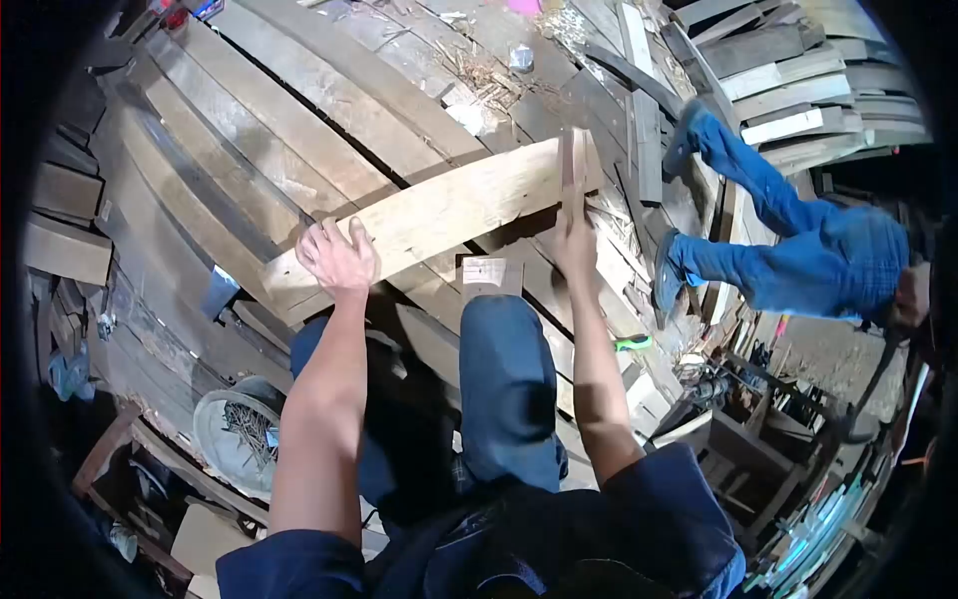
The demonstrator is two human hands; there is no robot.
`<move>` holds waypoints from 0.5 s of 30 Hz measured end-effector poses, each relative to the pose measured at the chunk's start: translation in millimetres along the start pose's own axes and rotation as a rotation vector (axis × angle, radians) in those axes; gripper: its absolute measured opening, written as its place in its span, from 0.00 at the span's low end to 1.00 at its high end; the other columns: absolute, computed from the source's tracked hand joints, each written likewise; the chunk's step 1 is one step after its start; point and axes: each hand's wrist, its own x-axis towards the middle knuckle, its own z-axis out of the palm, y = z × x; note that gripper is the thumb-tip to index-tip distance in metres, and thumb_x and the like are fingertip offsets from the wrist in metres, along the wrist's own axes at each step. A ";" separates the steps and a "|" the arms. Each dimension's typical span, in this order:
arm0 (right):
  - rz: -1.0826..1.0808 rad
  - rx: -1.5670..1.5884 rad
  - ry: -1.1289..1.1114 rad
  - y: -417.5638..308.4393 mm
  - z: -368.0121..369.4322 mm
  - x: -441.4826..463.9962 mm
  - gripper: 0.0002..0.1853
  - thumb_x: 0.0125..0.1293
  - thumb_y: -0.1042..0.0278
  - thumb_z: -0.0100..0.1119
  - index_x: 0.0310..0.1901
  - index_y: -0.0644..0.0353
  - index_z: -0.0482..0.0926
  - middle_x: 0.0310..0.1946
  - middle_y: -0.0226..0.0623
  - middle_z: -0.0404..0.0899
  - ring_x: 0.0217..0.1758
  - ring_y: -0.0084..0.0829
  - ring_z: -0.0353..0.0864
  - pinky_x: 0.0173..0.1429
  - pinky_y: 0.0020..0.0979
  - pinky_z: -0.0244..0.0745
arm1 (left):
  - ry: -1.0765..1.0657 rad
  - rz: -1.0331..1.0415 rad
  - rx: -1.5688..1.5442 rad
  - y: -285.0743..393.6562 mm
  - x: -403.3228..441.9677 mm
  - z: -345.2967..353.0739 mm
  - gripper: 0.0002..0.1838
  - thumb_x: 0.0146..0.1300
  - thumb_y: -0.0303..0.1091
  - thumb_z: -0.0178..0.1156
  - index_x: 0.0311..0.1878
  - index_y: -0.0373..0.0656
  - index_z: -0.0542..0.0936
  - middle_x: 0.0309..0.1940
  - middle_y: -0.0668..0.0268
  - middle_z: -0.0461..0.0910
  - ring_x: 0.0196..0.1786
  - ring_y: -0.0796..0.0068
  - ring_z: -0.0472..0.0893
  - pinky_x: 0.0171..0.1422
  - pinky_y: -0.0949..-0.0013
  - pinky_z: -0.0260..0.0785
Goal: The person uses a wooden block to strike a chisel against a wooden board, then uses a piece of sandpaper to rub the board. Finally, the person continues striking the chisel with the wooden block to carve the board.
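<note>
A pale wooden board (449,213) lies slanted across the floor planks in front of my knees. My left hand (337,258) rests on its left end with the fingers spread. At the board's right end my right hand (574,245) is closed round a narrow wooden piece (573,170), which lies across the board; whether it is a tool handle or a strip, I cannot tell. A small wood block (491,277) with marks on it sits just beyond my right knee.
A person in blue trousers (778,235) is at the right, feet near the planks. Stacked boards (798,95) lie at the upper right. A bucket of nails (239,431) stands lower left. A green-handled tool (633,342) lies right of my right forearm.
</note>
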 end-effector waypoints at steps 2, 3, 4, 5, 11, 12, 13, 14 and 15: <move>-0.012 -0.035 0.064 -8.0 2.6 26.3 0.35 0.75 0.63 0.51 0.80 0.44 0.51 0.34 0.64 0.81 0.38 0.62 0.82 0.41 0.52 0.75 | -0.057 -0.038 0.014 2.6 2.7 -1.7 0.24 0.71 0.53 0.51 0.53 0.39 0.76 0.51 0.54 0.75 0.65 0.51 0.68 0.76 0.44 0.48; -0.033 -0.009 0.089 -12.0 6.5 31.0 0.35 0.74 0.64 0.51 0.80 0.44 0.51 0.34 0.64 0.81 0.37 0.62 0.82 0.40 0.52 0.75 | -0.056 -0.039 0.015 3.9 2.0 -3.5 0.24 0.71 0.53 0.51 0.53 0.39 0.76 0.52 0.54 0.75 0.65 0.51 0.67 0.76 0.45 0.48; -0.054 0.018 0.116 -15.9 10.1 32.8 0.35 0.74 0.65 0.51 0.80 0.44 0.51 0.34 0.64 0.81 0.37 0.62 0.82 0.40 0.52 0.75 | -0.054 -0.037 0.014 4.7 1.5 -5.4 0.24 0.71 0.53 0.51 0.53 0.39 0.76 0.52 0.54 0.75 0.65 0.51 0.67 0.76 0.45 0.48; -0.062 0.070 0.121 -18.5 12.7 26.4 0.35 0.74 0.65 0.51 0.80 0.44 0.51 0.35 0.64 0.81 0.36 0.62 0.82 0.40 0.52 0.75 | -0.050 -0.035 0.012 5.1 2.1 -6.5 0.24 0.71 0.53 0.50 0.53 0.39 0.76 0.53 0.54 0.74 0.65 0.51 0.67 0.76 0.45 0.48; 0.021 0.022 -0.015 -7.9 2.0 -68.4 0.37 0.74 0.64 0.52 0.80 0.38 0.48 0.37 0.62 0.83 0.41 0.62 0.83 0.43 0.54 0.77 | -0.070 -0.034 0.005 2.5 2.6 -6.8 0.23 0.71 0.52 0.50 0.51 0.39 0.75 0.51 0.53 0.73 0.65 0.53 0.67 0.77 0.45 0.47; 0.048 0.005 -0.035 -5.8 -0.3 -70.3 0.37 0.74 0.64 0.52 0.80 0.37 0.48 0.38 0.62 0.83 0.42 0.62 0.84 0.44 0.53 0.77 | -0.064 -0.036 -0.004 2.3 3.6 -6.3 0.24 0.71 0.53 0.50 0.51 0.38 0.75 0.51 0.53 0.73 0.65 0.52 0.67 0.77 0.45 0.47; 0.000 0.004 -0.010 -2.9 -2.3 -65.3 0.37 0.74 0.64 0.52 0.80 0.37 0.48 0.39 0.62 0.83 0.43 0.62 0.84 0.45 0.53 0.78 | -0.061 -0.035 -0.013 2.9 3.7 -6.5 0.25 0.70 0.53 0.50 0.51 0.38 0.76 0.51 0.52 0.73 0.65 0.52 0.67 0.78 0.45 0.46; -0.045 0.005 0.017 0.6 -4.3 -58.9 0.38 0.74 0.65 0.52 0.80 0.36 0.48 0.39 0.62 0.83 0.43 0.63 0.84 0.45 0.53 0.78 | -0.023 -0.018 -0.044 3.6 2.8 -7.4 0.24 0.70 0.53 0.50 0.50 0.37 0.75 0.50 0.52 0.73 0.64 0.52 0.67 0.77 0.44 0.46; -0.085 0.006 0.045 -0.7 -8.6 -52.7 0.38 0.74 0.65 0.52 0.80 0.36 0.47 0.39 0.62 0.83 0.44 0.63 0.84 0.46 0.53 0.78 | -0.025 -0.015 -0.039 3.9 2.6 -6.9 0.24 0.70 0.53 0.51 0.49 0.37 0.75 0.50 0.52 0.73 0.64 0.52 0.67 0.77 0.44 0.46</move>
